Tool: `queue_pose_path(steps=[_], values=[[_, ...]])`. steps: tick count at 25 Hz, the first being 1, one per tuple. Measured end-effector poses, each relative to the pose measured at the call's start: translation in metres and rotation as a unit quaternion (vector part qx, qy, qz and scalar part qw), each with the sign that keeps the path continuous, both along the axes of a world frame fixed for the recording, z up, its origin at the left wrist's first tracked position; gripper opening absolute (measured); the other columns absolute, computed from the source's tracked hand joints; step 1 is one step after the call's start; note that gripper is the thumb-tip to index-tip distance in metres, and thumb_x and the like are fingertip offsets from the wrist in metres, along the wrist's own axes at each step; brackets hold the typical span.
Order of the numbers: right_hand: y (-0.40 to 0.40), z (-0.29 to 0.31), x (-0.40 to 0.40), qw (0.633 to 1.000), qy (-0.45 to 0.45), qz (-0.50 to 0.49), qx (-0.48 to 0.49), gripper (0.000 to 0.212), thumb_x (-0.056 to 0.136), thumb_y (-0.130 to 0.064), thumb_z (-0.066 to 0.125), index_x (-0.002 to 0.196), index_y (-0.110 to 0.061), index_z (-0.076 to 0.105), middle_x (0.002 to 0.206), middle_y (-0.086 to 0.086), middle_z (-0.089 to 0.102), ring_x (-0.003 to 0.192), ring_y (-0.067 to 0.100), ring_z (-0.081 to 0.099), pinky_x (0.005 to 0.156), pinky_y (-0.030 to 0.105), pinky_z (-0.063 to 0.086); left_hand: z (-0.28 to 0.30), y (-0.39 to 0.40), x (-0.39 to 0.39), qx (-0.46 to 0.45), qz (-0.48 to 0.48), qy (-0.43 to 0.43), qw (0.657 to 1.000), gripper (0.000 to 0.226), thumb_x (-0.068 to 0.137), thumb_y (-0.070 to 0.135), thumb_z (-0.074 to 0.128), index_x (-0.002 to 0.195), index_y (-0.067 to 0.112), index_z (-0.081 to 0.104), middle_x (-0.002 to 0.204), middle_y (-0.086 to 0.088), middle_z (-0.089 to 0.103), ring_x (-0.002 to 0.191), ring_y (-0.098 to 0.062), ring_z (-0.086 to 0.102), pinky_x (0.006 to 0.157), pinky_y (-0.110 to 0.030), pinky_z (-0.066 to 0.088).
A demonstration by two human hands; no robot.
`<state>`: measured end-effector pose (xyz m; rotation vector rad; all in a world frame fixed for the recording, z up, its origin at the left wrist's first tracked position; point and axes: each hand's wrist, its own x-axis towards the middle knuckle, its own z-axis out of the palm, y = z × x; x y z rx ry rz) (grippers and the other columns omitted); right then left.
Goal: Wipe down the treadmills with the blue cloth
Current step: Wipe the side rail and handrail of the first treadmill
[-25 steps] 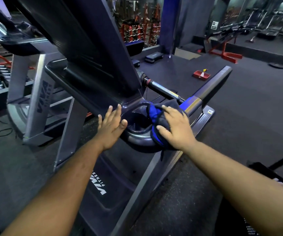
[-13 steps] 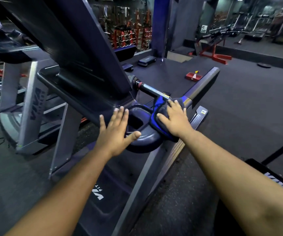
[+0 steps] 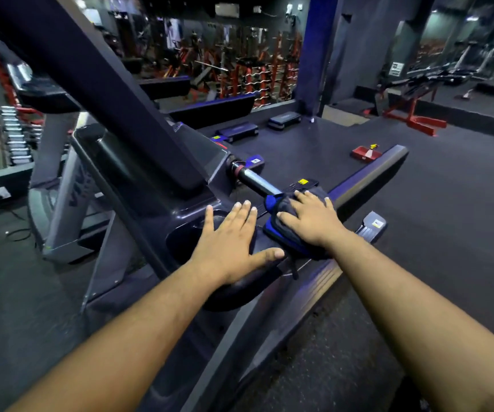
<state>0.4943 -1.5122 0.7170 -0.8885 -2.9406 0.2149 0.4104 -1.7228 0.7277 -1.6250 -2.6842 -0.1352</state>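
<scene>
A dark grey treadmill (image 3: 138, 176) fills the middle of the view, its console slanting up to the left. My right hand (image 3: 311, 218) presses the blue cloth (image 3: 281, 230) flat onto the right end of the console, where the side handrail (image 3: 367, 176) starts. A chrome grip bar (image 3: 254, 181) runs behind the cloth. My left hand (image 3: 231, 236) lies flat with fingers spread over the round cup holder, holding nothing.
A second treadmill (image 3: 61, 185) stands to the left. Red weight racks (image 3: 240, 69) line the back, step platforms (image 3: 283, 118) and a small red tray (image 3: 364, 153) lie on the dark floor. A red bench frame (image 3: 412, 120) stands at the right.
My right hand has slid the cloth from the cup holder's rim up toward the start of the handrail. My left hand has shifted right, over the cup holder.
</scene>
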Motion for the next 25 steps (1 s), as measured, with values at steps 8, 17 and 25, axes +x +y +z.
queue_pose_path(steps=[8, 17, 25], values=[[0.057, 0.018, -0.044, 0.992, -0.070, 0.104, -0.028, 0.054, 0.092, -0.052, 0.039, 0.131, -0.016, 0.047, 0.138, 0.015, 0.057, 0.121, 0.036, 0.056, 0.097, 0.044, 0.043, -0.006, 0.036, -0.007, -0.043, 0.135, -0.053, 0.988, 0.119, 0.067, 0.097, 0.004, 0.157, 0.021, -0.011, 0.164, 0.007, -0.019, 0.150, -0.008, -0.019, 0.118, -0.059, -0.014], [0.069, 0.023, -0.038, 0.991, -0.023, 0.122, -0.042, 0.089, 0.083, -0.080, 0.038, 0.154, -0.028, 0.022, 0.163, 0.005, 0.023, 0.141, 0.035, 0.036, 0.110, 0.061, 0.027, -0.001, 0.037, -0.001, 0.004, 0.177, -0.044, 0.983, 0.115, 0.071, 0.096, 0.007, 0.156, 0.023, -0.015, 0.163, 0.010, -0.020, 0.148, -0.004, -0.021, 0.120, -0.052, -0.014], [0.068, 0.021, -0.034, 0.978, 0.166, 0.122, -0.032, 0.022, 0.094, -0.023, 0.046, 0.107, -0.013, 0.061, 0.108, 0.016, 0.066, 0.102, 0.040, 0.060, 0.083, 0.045, 0.045, -0.002, 0.039, -0.005, -0.011, 0.161, -0.079, 0.984, 0.116, 0.069, 0.098, 0.011, 0.155, 0.025, -0.019, 0.161, 0.012, -0.024, 0.147, -0.003, -0.023, 0.121, -0.051, -0.013]])
